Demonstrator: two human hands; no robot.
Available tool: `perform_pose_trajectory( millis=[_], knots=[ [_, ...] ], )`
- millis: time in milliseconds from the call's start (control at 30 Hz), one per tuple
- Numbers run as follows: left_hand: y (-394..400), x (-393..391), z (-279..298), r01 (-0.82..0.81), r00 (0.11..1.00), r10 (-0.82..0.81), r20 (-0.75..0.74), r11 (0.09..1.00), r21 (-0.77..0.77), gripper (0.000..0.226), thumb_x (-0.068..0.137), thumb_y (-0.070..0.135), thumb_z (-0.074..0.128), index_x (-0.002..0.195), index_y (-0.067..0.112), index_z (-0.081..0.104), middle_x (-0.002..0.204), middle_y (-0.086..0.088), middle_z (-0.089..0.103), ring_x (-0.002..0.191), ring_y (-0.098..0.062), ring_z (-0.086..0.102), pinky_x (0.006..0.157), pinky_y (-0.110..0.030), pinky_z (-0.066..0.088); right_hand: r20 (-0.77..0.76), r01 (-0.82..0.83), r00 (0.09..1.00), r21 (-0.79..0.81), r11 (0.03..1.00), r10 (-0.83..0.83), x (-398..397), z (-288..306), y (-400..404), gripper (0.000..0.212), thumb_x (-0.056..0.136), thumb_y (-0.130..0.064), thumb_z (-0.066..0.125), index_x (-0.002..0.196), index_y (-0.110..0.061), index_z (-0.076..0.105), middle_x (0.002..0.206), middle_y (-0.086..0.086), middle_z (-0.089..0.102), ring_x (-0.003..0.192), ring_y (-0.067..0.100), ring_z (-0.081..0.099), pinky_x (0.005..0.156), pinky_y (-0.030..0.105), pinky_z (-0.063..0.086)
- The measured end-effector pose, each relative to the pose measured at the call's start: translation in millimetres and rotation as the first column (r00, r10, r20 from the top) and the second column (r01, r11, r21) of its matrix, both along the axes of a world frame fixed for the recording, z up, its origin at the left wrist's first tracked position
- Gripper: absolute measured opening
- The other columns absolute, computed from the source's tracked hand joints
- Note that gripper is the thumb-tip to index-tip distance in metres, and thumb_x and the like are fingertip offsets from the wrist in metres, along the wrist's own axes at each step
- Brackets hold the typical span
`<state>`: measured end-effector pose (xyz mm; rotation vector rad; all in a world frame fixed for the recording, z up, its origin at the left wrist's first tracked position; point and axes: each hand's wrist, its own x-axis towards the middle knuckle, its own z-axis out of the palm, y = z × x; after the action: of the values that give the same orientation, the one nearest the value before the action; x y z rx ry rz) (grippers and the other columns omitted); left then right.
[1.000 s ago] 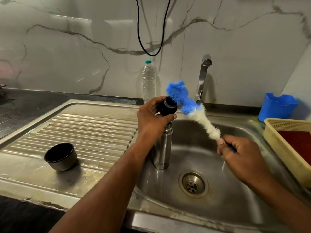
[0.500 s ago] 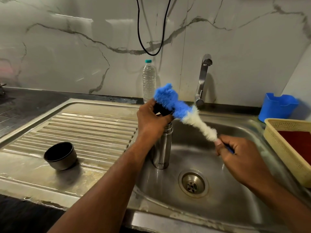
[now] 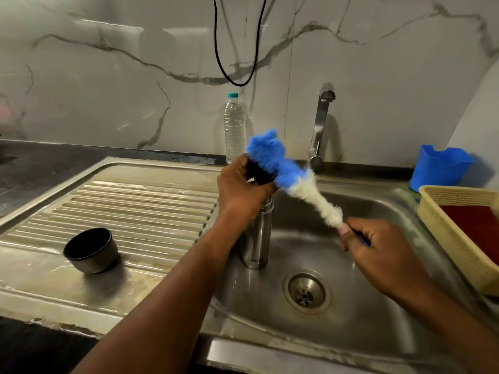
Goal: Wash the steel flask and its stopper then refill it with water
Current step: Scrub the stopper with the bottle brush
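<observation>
On the ribbed steel draining surface (image 3: 140,206) at the left stands a small dark round cup (image 3: 90,251), mouth tilted toward the camera, its inside dark and nothing visible in it. The left hand (image 3: 241,190) has its fingers curled round the black round stopper (image 3: 259,174), holding it just above the mouth of the tall cylindrical steel flask (image 3: 255,238). The flask stands upright in the left part of the stainless steel sink basin (image 3: 378,306); small lettering near its base is too blurred to read. Behind the hand a clear plastic water bottle with a teal cap (image 3: 234,128) stands against the marble wall, filled nearly to the neck. The fluffy blue-and-white bottle brush (image 3: 294,179) presses its blue end against the stopper and slants down to the right. The right hand (image 3: 378,247) grips the brush's thin blue handle, fingers clenched on it, above the round drain (image 3: 306,291). Behind stands the steel tap (image 3: 321,125). At the far right a blue plastic container (image 3: 440,168) sits at the sink's back corner, its contents hidden, and beside it a pale yellow plastic basket (image 3: 453,238) holds something flat and dark red
</observation>
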<state>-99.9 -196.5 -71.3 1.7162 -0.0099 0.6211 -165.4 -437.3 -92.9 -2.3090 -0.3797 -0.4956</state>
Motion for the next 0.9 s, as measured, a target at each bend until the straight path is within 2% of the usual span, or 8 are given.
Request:
perform_pose_trajectory(
  millis=[67,133,200,300,400,667,767,900],
  knots=[
    [0.2,-0.1,0.7,0.001,1.0,-0.001,-0.018,1.0,-0.026,0.065,0.066,0.004,0.097,0.119,0.024,0.065,0.108,0.008,0.077,0.098,-0.003,0.075,0.087,-0.029,0.064,0.015,0.023,1.0,-0.027,0.999,-0.023,0.6,1.1,-1.6,0.034,0.098,-0.028,0.056,0.065,-0.024,0.059,0.052,-0.004,0.053,0.05,0.013,0.052,0.05,0.036,0.042],
    [2.3,0.9,1.2,-0.008,1.0,0.007,-0.02,0.999,-0.052,0.072,0.062,0.001,0.098,0.119,0.024,0.061,0.11,0.007,0.077,0.098,-0.002,0.075,0.086,-0.027,0.063,0.024,0.024,0.999,-0.011,1.0,-0.023,0.9,1.9,-3.6,0.034,0.099,-0.027,0.057,0.065,-0.023,0.06,0.054,-0.006,0.056,0.051,0.013,0.053,0.048,0.031,0.04],
    [4.4,2.6,2.0,-0.025,0.999,0.025,-0.024,1.0,-0.001,0.066,0.061,0.005,0.099,0.115,0.02,0.065,0.104,0.008,0.077,0.094,-0.001,0.074,0.081,-0.023,0.062,0.029,-0.01,1.0,-0.014,1.0,0.01,0.2,2.7,-3.7,0.033,0.098,-0.029,0.056,0.066,-0.024,0.061,0.054,-0.008,0.056,0.053,0.012,0.054,0.048,0.025,0.039],
    [5.1,1.6,2.2,-0.028,0.999,0.029,-0.015,0.999,0.044,0.057,0.06,0.011,0.1,0.109,0.018,0.073,0.096,0.008,0.078,0.088,-0.001,0.074,0.074,-0.021,0.059,0.083,0.022,0.996,-0.06,0.998,-0.017,-0.6,3.0,-4.5,0.032,0.098,-0.031,0.054,0.068,-0.025,0.059,0.053,-0.006,0.054,0.049,0.01,0.051,0.048,0.034,0.042],
    [4.3,0.5,2.8,-0.009,1.0,0.01,-0.008,0.999,0.042,0.05,0.063,0.013,0.1,0.106,0.017,0.075,0.094,0.007,0.078,0.086,-0.003,0.075,0.072,-0.021,0.06,0.086,0.027,0.996,-0.093,0.995,-0.019,-1.5,3.5,-4.2,0.031,0.099,-0.033,0.054,0.069,-0.026,0.058,0.054,-0.007,0.054,0.05,0.011,0.052,0.047,0.035,0.043],
    [3.9,-1.5,4.6,0.027,1.0,-0.026,0.005,0.999,-0.043,0.054,0.066,0.006,0.098,0.114,0.013,0.075,0.104,0.004,0.079,0.096,-0.008,0.076,0.081,-0.025,0.064,0.082,0.032,0.996,-0.077,0.996,-0.025,-1.8,3.6,-0.6,0.033,0.099,-0.029,0.055,0.066,-0.029,0.054,0.054,-0.006,0.053,0.051,0.012,0.052,0.048,0.033,0.041],
    [3.8,-2.8,6.0,0.052,0.998,-0.049,0.034,0.994,-0.096,0.061,0.064,0.001,0.097,0.118,0.016,0.074,0.107,0.003,0.078,0.095,-0.013,0.078,0.083,-0.032,0.065,0.07,0.022,0.997,-0.008,1.0,-0.021,0.4,2.0,-3.1,0.034,0.098,-0.027,0.056,0.065,-0.026,0.057,0.053,-0.003,0.053,0.056,0.016,0.054,0.047,0.025,0.036],
    [4.9,1.0,3.2,0.027,0.999,-0.025,0.027,0.998,-0.058,0.061,0.066,0.006,0.097,0.12,0.019,0.073,0.108,0.007,0.078,0.097,-0.009,0.076,0.087,-0.035,0.064,0.067,0.016,0.998,-0.022,1.0,-0.015,-0.7,2.3,-2.9,0.035,0.099,-0.025,0.058,0.065,-0.024,0.058,0.054,-0.003,0.054,0.06,0.013,0.056,0.047,0.027,0.037]
  ],
)
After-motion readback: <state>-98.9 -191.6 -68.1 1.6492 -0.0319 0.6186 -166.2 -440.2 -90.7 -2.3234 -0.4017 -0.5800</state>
